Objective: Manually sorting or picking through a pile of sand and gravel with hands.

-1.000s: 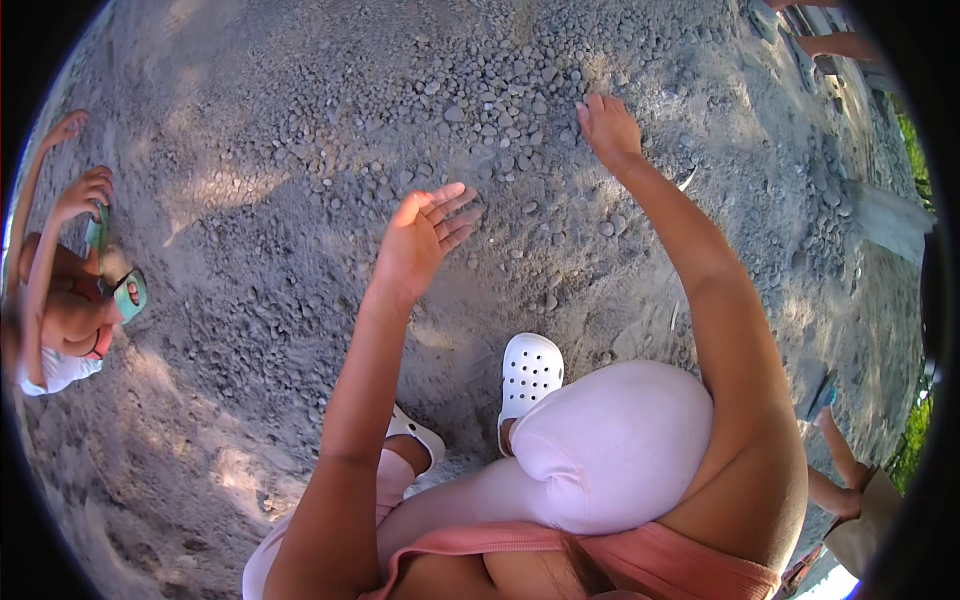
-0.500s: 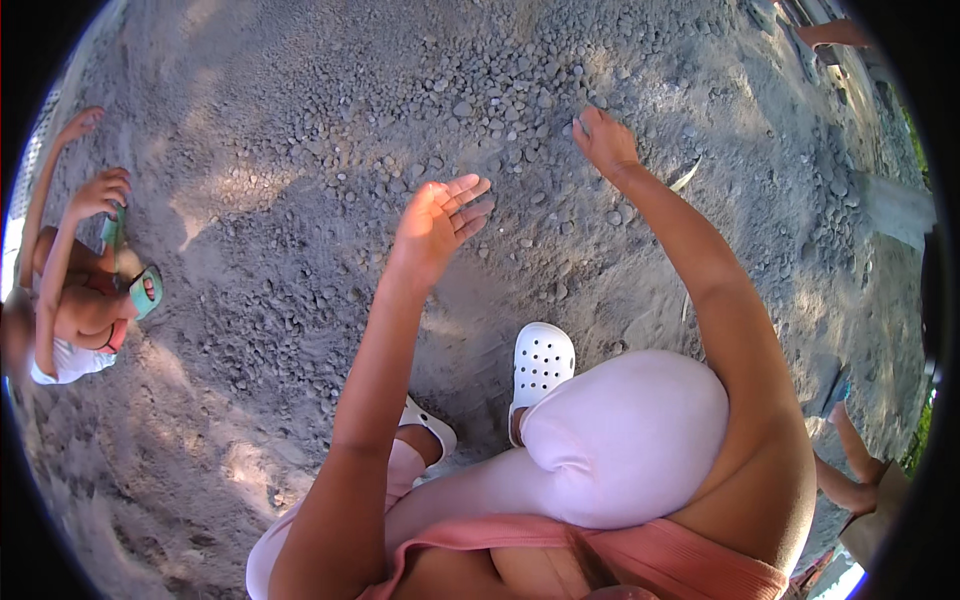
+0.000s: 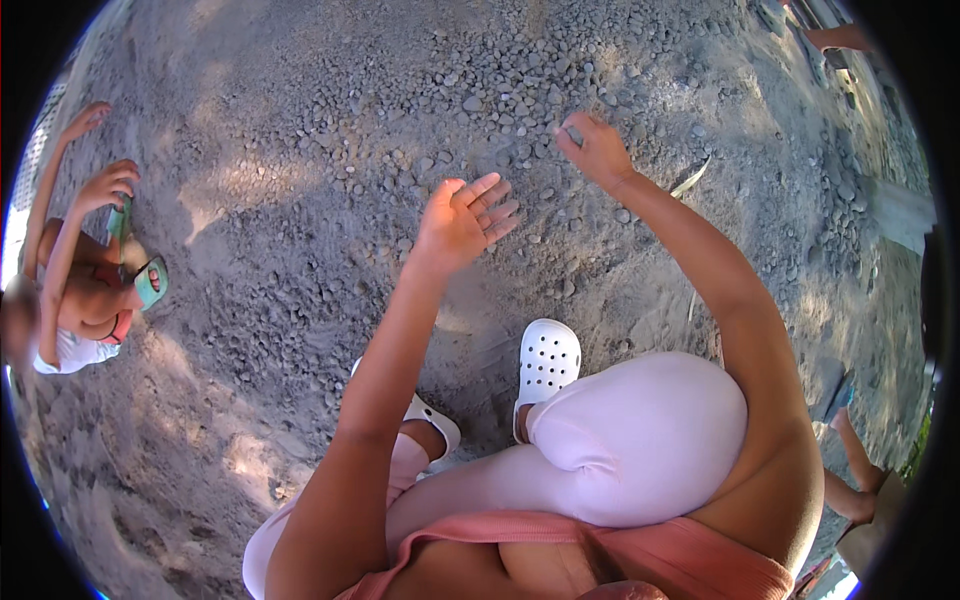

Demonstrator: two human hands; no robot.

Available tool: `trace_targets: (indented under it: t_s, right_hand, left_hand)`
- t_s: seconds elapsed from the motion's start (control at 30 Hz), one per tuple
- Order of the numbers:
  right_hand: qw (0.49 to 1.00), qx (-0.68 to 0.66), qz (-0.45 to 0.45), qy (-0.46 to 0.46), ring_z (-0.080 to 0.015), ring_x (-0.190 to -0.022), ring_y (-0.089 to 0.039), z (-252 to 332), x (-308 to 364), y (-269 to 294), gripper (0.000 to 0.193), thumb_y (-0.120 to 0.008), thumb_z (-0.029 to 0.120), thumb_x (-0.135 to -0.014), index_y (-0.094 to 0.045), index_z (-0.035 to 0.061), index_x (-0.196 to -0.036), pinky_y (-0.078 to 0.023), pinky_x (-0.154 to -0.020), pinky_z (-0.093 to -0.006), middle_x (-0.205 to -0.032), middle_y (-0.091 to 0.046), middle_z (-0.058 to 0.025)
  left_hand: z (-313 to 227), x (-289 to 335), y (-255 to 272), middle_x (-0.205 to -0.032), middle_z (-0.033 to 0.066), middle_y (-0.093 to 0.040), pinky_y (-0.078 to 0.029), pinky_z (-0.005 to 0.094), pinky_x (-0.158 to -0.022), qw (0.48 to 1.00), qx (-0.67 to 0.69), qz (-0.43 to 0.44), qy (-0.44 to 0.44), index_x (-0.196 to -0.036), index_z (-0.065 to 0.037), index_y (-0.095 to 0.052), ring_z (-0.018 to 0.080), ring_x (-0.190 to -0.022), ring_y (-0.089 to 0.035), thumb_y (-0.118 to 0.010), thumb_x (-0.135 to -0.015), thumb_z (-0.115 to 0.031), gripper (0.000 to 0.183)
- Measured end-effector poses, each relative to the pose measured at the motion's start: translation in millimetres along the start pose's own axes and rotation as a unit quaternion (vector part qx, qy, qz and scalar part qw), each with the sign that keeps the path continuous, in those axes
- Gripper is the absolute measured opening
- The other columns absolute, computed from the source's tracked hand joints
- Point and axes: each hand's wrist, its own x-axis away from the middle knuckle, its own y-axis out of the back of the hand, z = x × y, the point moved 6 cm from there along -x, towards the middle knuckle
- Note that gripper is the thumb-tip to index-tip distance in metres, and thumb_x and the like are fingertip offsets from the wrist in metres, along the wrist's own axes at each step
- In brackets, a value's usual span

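Note:
My left hand [image 3: 458, 225] is held over the gravelly ground, palm turned up and fingers spread, and no object shows on it. To its right and a little farther off, my right hand [image 3: 597, 152] hangs near the loose pebbles [image 3: 505, 100]. Its thumb and forefinger curl toward each other in a ring. The other fingers are folded under, so whatever they may hold is hidden.
I squat with white clogs [image 3: 549, 358] near my hands. A pale dry leaf [image 3: 691, 178] lies right of my right wrist. Another person [image 3: 85, 290] crouches at the left, arms stretched forward. A further person's limbs [image 3: 853, 470] show at the lower right.
My left hand has shifted right, toward my right hand. My right hand has come slightly left, and a gap now shows between its thumb and forefinger.

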Motion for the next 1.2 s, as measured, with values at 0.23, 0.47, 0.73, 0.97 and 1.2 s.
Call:
trace_targets:
  t_s: [0.23, 0.47, 0.73, 0.97, 1.2]
  right_hand:
    - [0.957, -0.065, 0.088, 0.267, -0.0272, -0.078, -0.063, 112.9, 65.3, -32.3, 0.017, -0.057, 0.026, -0.085, -0.057, 0.0088, -0.088, -0.051, -0.065, -0.0401, -0.090, -0.061, -0.0083]
    - [0.928, -0.035, 0.169, 0.332, -0.0276, -0.094, -0.057, 132.1, 82.8, -20.3, 0.017, -0.057, 0.022, -0.084, -0.057, 0.0047, -0.086, -0.048, -0.081, -0.0382, -0.097, -0.053, -0.0105]
    - [0.916, -0.022, 0.165, 0.364, -0.0312, -0.101, -0.053, 141.2, 73.2, -20.7, 0.020, -0.062, 0.014, -0.079, -0.057, 0.0029, -0.095, -0.044, -0.089, -0.0392, -0.104, -0.053, -0.0137]
    - [0.922, -0.047, 0.113, 0.367, -0.0290, -0.100, -0.054, 134.7, 48.2, -20.5, 0.015, -0.061, 0.014, -0.079, -0.059, 0.0040, -0.091, -0.046, -0.086, -0.0388, -0.107, -0.056, -0.0108]
    - [0.923, 0.125, 0.102, 0.349, -0.0300, -0.118, -0.045, 76.6, -42.0, -58.1, 0.035, -0.055, 0.014, -0.086, -0.053, 0.0071, -0.120, -0.041, -0.098, -0.0410, -0.130, -0.048, -0.0090]
  left_hand:
    - [62.8, -33.3, 1.2, -0.122, 0.0150, -0.052, -0.041, 0.0486, -0.097, 0.955, 0.218, 0.178, 0.097, -0.123, -0.004, -0.049, 0.0310, -0.115, -0.050, -0.032, -0.093, -0.039, 0.049]
    - [57.7, -33.7, -4.5, -0.124, 0.0125, -0.054, -0.043, 0.0456, -0.094, 0.962, 0.170, 0.170, 0.127, -0.123, -0.004, -0.052, 0.0274, -0.113, -0.052, -0.034, -0.091, -0.041, 0.053]
    - [42.8, -39.0, 20.0, -0.104, 0.0028, -0.062, -0.050, 0.0397, -0.083, 0.986, 0.089, 0.093, 0.105, -0.109, -0.013, -0.059, 0.0197, -0.096, -0.060, -0.042, -0.091, -0.036, 0.034]
    - [38.9, -37.7, 48.6, -0.089, -0.0001, -0.061, -0.052, 0.0313, -0.067, 0.991, 0.106, -0.069, 0.053, -0.093, -0.015, -0.058, 0.0182, -0.085, -0.060, -0.044, -0.093, -0.035, 0.024]
    - [33.2, -38.0, 54.0, -0.083, 0.0057, -0.058, -0.054, 0.0324, -0.063, 0.991, 0.128, -0.029, 0.022, -0.092, -0.005, -0.058, 0.0222, -0.076, -0.059, -0.044, -0.092, -0.031, 0.030]
